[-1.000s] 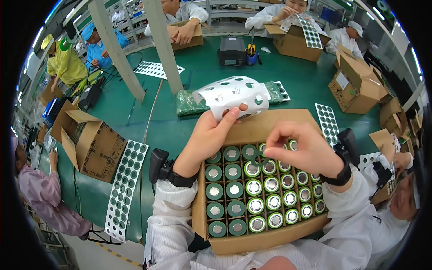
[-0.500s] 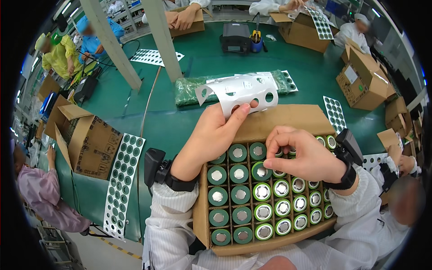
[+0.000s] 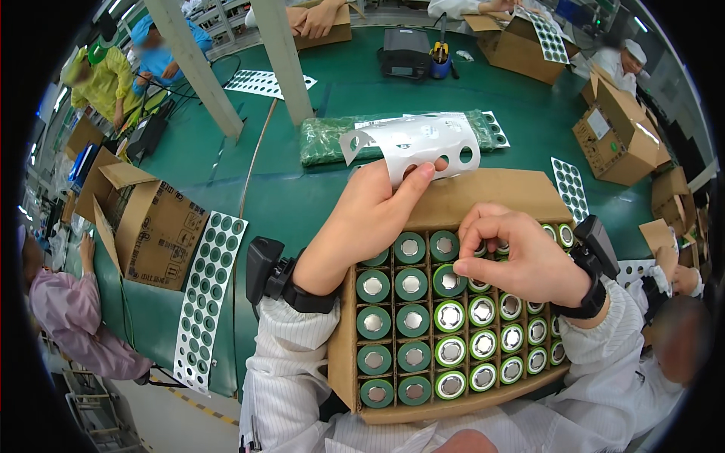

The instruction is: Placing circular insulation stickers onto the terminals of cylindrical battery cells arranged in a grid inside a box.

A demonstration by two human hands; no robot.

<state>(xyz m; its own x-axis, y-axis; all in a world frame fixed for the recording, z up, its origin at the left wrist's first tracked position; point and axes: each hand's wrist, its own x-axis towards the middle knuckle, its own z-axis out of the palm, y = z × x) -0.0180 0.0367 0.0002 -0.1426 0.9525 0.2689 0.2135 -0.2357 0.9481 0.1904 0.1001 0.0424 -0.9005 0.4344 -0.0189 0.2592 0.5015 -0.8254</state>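
Note:
A curled white backing sheet with punched holes point(image 3: 434, 143) is gripped between the thumb and fingers of my left hand point(image 3: 377, 215), above the box's far edge. My right hand point(image 3: 521, 257) is closed over the cylindrical battery cells, its thumb tip at the edge of a cell topped by a dark green ring point(image 3: 449, 280). Whether anything is pinched in these fingers is hidden. The cells stand upright in a divided cardboard box point(image 3: 343, 370). Two left columns bear dark green rings, such as this ringed cell point(image 3: 373, 322); cells to the right show bright green rims, like this unringed cell point(image 3: 449, 315).
On the green table point(image 3: 287, 204) lie a plastic-wrapped green pack point(image 3: 325, 143) and a sheet of green rings point(image 3: 208, 294). An open carton point(image 3: 155, 234) stands left, another carton point(image 3: 615, 136) right. Two posts point(image 3: 283, 64) rise beyond my hands. Other people work around the table.
The whole view has shifted slightly. My right thumb has moved a little up off the ringed cell, uncovering more of its ring. My left hand still holds the sheet.

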